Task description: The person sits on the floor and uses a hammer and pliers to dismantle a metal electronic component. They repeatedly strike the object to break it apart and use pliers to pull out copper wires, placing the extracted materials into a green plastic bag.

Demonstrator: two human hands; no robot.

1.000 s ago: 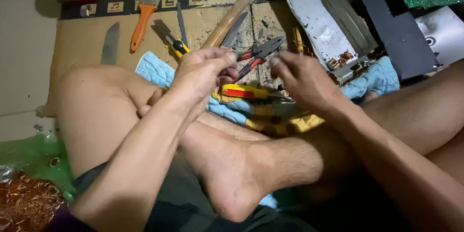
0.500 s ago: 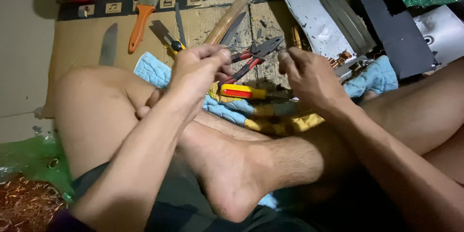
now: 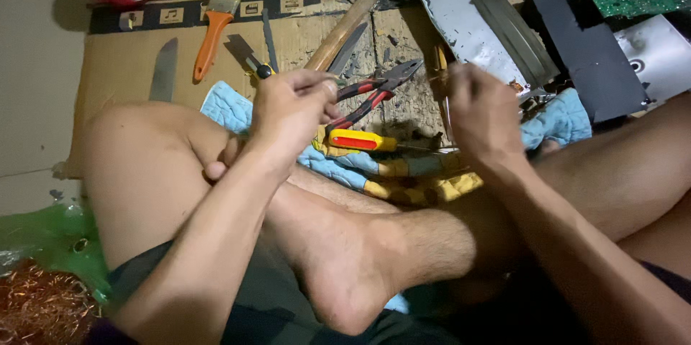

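Left hand (image 3: 291,111) raised over the crossed legs, fingers pinched together on something too small to tell; right hand (image 3: 484,116) curled shut around a thin metal strip (image 3: 440,71). Between them on the flattened cardboard sheet (image 3: 302,35): red-handled pliers (image 3: 378,92), yellow-and-red screwdriver (image 3: 360,141), wooden-handled hammer (image 3: 345,23) just behind.

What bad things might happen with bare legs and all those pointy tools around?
1. The red-handled pliers lie open just beyond the left hand; reaching carelessly could pinch or jab fingers.
2. The grey bent sheet-metal casing near the right hand may have sharp edges that might cut skin.
3. The yellow-and-red screwdriver rests on the quilted cloth close to the bare legs; it could roll and poke them.
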